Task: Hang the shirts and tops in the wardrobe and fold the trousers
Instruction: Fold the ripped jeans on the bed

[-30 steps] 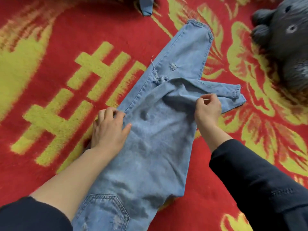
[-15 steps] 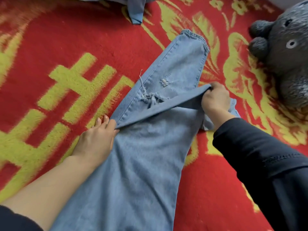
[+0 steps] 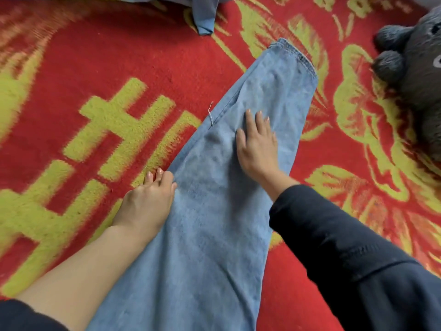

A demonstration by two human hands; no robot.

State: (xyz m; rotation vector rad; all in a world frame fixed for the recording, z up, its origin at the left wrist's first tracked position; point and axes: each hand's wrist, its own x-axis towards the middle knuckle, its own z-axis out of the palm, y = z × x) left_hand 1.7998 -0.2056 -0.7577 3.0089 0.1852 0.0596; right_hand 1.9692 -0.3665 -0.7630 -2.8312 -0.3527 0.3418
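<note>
Jeans count: one pair of light blue jeans, the two legs stacked as one strip, one hem visible.
Hands count: two, the left hand and the right hand.
Other counts: one grey plush toy, one further blue garment, one loose thread.
Where the jeans are: flat on the red blanket, under the right palm and just right of the left hand.
Left hand: fingers straight and close together, resting at the jeans' left edge, fingertips on the blanket.
Right hand: palm down, fingers straight and slightly spread, pressing the denim flat.
Change: half a second ago the right hand pinched the folded-over leg near its hem; now that leg lies on the other, covering the ripped knee, and the hand lies flat. The left hand keeps its place.
Long axis: diagonal, from the near lower left to the far upper right.
Pointing: hem beyond the right fingertips, toward the plush toy's side; the waist end is out of view.
</note>
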